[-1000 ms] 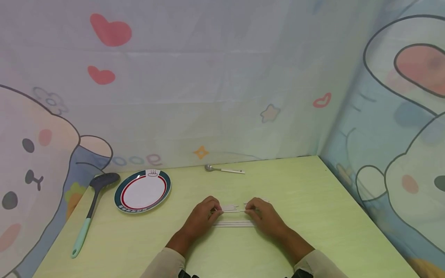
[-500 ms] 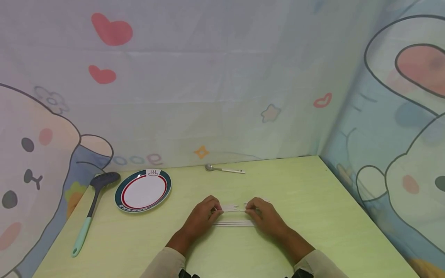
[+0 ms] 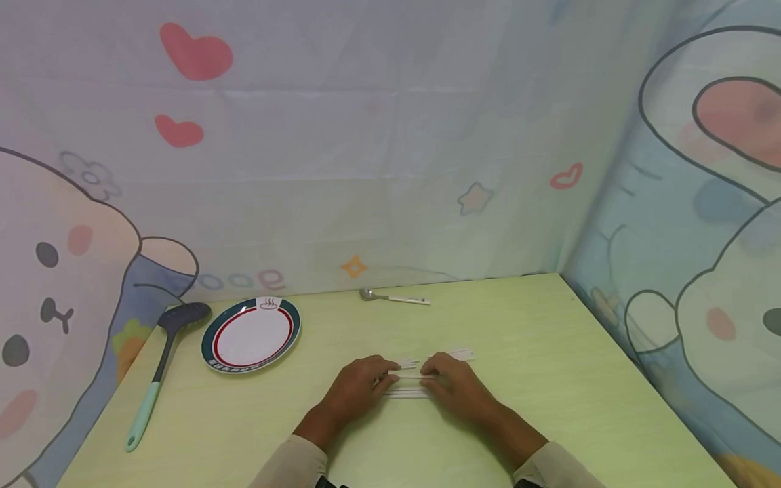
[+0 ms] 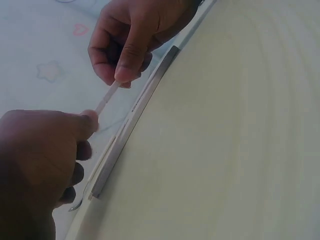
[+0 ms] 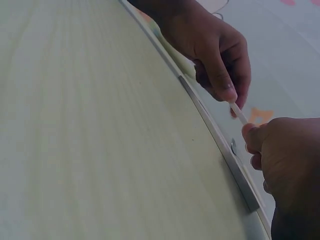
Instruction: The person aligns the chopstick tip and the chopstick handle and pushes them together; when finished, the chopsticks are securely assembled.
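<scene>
A thin white stick (image 3: 410, 377) spans the gap between both hands. The left hand (image 3: 360, 388) pinches one end between thumb and fingers, while the right hand (image 3: 457, 388) pinches the other; their fingertips cover both ends. In the left wrist view the stick (image 4: 106, 100) also shows between the two thumbs. Just nearer the person, long thin white strips (image 3: 405, 393) lie side by side on the table, their ends partly covered by the hands. Beyond the fingers lies a white piece with prong-like ends (image 3: 409, 364), partly hidden. A flat white piece (image 3: 462, 354) lies behind the right hand.
A round plate (image 3: 251, 336) with a dark green rim stands at the left of the pale table (image 3: 567, 379). Left of it lies a black slotted turner (image 3: 171, 339) with a mint handle. A small spoon (image 3: 395, 298) lies near the back edge, before a printed cloth (image 3: 390, 135).
Both hands have come slightly closer together and toward the person, with the white stick between them. More of the flat white piece behind the right hand shows.
</scene>
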Available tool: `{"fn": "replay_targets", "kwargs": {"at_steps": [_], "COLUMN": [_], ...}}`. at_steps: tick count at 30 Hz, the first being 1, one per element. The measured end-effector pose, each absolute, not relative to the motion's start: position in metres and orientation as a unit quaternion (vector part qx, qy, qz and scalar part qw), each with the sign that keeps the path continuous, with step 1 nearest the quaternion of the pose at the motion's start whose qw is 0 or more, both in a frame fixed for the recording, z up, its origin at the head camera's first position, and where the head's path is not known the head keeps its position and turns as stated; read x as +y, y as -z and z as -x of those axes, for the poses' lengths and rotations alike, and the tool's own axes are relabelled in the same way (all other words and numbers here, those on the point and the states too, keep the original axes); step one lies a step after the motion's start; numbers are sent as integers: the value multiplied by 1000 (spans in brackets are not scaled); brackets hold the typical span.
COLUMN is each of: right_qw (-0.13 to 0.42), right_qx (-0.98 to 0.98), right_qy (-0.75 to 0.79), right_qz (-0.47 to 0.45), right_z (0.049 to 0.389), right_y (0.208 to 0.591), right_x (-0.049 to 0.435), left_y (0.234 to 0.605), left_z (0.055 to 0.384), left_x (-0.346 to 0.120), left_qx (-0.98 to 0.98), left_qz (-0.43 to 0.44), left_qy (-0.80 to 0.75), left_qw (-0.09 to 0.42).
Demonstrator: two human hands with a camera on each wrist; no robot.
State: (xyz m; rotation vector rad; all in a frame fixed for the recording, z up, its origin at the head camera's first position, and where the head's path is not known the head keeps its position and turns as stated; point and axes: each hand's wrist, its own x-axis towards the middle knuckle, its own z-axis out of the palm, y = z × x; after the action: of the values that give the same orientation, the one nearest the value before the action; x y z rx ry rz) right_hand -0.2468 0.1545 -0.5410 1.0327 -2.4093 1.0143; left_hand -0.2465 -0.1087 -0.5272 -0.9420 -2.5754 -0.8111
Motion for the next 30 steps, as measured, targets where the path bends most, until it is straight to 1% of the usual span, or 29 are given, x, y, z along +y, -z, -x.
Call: {"fn": "replay_targets", "kwargs": {"at_steps": [3,6,8,11,16,18,22,25,30], "right_qw": [152,141,145,168,214,218,208,182,160], "right_qx": [-859,-867,-865,-852,-832,-829,-832,-839,-858], "right_qy": [-341,-334,-335,-349,-370,-375,-358,-352,-348], "right_qz": [-350,-341,-345,-352,-353,-353,-369,-372,-342], "right_z": [245,244,243,242,239,238,242,248,258], "right_y": [540,539,539,537,532,529,526,526,533], "right_x": [154,153,153,151,145,144,147,155,174], "left_y": [526,526,526,526,522,522,523,526,534], "left_z": [245,243,242,239,236,235,234,237,246], "left_x": [-107,-105,-103,-100,-94,-92,-91,-94,-105], "left_qx": [-905,-908,-906,-897,-866,-859,-869,-887,-897], "left_qz": [324,327,329,338,364,370,358,334,303], "left_qy": [233,222,225,241,278,284,270,249,258], "left_qw": [146,141,141,153,200,212,211,200,192]}}
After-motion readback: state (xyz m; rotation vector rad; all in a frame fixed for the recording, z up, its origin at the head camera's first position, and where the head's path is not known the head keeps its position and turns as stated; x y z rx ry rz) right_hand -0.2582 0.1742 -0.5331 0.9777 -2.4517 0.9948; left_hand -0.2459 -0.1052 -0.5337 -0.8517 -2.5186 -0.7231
